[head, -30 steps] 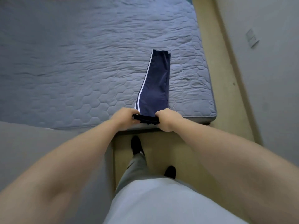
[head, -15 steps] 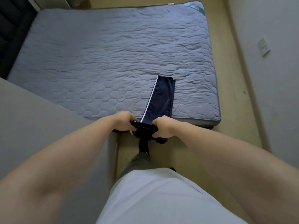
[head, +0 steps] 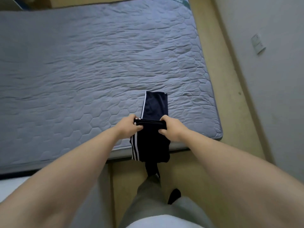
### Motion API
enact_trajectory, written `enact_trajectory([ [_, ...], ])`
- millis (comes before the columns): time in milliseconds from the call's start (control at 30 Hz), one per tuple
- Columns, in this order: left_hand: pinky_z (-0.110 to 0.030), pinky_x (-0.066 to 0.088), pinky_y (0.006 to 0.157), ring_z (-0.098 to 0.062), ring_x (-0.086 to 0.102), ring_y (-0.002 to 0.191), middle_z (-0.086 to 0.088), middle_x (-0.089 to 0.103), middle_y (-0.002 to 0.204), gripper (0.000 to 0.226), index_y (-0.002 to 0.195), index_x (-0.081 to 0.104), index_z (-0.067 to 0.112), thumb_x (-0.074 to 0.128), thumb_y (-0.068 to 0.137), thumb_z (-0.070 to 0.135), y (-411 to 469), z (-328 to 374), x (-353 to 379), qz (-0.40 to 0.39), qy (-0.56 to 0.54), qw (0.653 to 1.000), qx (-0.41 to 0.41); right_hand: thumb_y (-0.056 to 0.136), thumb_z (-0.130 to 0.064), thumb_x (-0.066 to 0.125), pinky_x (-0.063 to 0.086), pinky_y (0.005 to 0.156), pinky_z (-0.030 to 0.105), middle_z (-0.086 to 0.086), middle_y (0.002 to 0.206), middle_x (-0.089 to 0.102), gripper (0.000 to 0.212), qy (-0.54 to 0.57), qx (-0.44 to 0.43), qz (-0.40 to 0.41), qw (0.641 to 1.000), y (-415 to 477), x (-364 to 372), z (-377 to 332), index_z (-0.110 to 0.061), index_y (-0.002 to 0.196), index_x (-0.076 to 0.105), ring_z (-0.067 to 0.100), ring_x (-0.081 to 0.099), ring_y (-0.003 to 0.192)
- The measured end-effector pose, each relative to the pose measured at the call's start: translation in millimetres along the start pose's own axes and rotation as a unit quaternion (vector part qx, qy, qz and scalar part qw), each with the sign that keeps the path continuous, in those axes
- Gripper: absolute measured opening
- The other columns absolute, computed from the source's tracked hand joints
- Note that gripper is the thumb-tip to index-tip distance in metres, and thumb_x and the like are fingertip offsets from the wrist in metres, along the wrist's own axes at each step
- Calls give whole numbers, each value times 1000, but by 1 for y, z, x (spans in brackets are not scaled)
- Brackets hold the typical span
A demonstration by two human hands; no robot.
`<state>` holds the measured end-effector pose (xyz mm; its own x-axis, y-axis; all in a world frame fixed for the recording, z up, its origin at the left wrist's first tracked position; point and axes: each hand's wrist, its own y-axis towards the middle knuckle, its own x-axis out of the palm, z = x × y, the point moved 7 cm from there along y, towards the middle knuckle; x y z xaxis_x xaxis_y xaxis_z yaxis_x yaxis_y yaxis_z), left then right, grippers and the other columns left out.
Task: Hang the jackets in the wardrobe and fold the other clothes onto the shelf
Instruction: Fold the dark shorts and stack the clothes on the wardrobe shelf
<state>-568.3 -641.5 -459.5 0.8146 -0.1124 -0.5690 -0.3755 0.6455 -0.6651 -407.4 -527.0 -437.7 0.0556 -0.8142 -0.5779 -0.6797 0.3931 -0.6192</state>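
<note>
Trousers: navy, striped, half on bed. Your left hand and right hand each pinch the fold; loosen either and it likely slides floorward.

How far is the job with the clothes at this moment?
Done: only one garment is in view, so others may be stored already. In hand: left hand and right hand grip the striped trousers at a fold, one end flat on the mattress, the other hanging off its edge. Left: finish folding, then shelve it.
</note>
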Motion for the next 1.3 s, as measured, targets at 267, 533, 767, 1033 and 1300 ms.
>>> enact_trajectory([
  [267,-30,44,72,-16,62,88,5,65,97,31,115,58,19,61,96,44,216,-18,13,71,-95,993,-6,91,-28,69,50,89,36,7,117,64,41,120,91,69,986,208,-22,91,-16,127,52,25,61,106],
  [533,-31,39,77,-23,57,101,-3,58,119,43,124,58,17,52,99,51,421,-58,54,154,-23,988,0,88,-33,73,47,102,42,11,123,65,49,183,127,149,963,406,15,195,-11,128,56,28,61,114],
  [767,-27,42,81,-17,60,98,5,64,102,38,119,63,19,60,95,48,473,-88,71,220,-87,972,-17,89,-40,69,43,91,27,10,133,51,50,133,111,174,969,457,36,216,-18,131,52,25,56,112],
  [1033,-27,45,85,-12,61,93,4,64,110,42,123,63,26,66,89,51,471,-66,60,225,-14,972,72,85,-34,72,44,101,28,6,126,59,45,148,74,242,956,444,17,226,-18,125,60,20,57,115],
  [1300,-27,53,75,-16,64,97,7,66,100,51,113,65,28,82,66,25,494,-64,70,54,-35,998,-23,68,-21,81,50,62,28,1,92,66,36,223,125,96,962,468,21,243,-20,101,67,19,63,82],
])
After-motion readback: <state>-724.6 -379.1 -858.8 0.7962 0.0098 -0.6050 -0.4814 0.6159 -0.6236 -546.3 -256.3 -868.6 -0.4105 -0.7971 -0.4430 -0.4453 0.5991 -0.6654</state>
